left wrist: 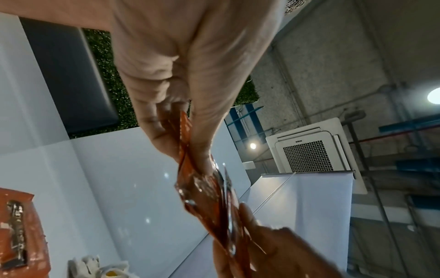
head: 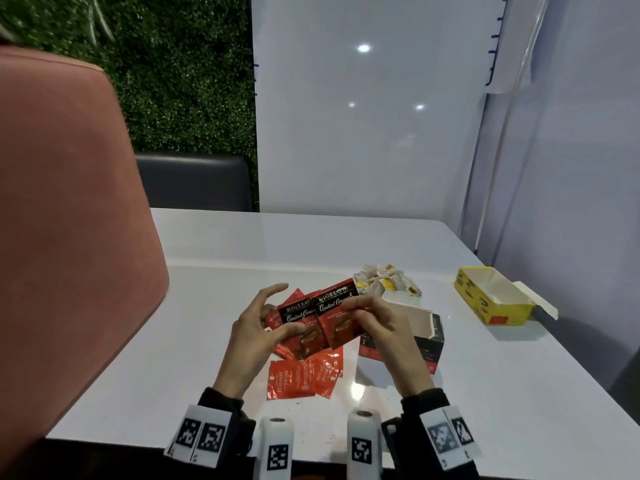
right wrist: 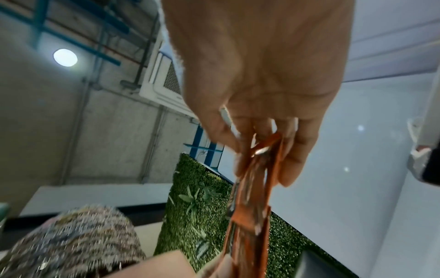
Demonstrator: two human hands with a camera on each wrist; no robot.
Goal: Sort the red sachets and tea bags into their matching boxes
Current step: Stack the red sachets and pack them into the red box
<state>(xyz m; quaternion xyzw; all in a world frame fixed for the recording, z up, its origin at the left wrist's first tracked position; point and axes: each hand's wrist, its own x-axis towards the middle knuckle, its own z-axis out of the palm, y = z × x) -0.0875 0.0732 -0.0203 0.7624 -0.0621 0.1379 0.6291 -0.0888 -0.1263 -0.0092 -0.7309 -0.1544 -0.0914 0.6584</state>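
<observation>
Both hands hold a fan of red sachets above the white table. My left hand pinches the left side of the fan with its thumb on front, index finger raised. My right hand pinches the right side. The wrist views show the red sachets edge-on between my left thumb and fingers, and the same sachets in my right fingers. More red sachets lie flat on the table below. A dark red box stands open behind my right hand. Tea bags lie heaped farther back. An open yellow box sits at the right.
A pink chair back fills the left side. A dark seat and a green hedge wall stand beyond the table's far edge. White panels close off the back and right.
</observation>
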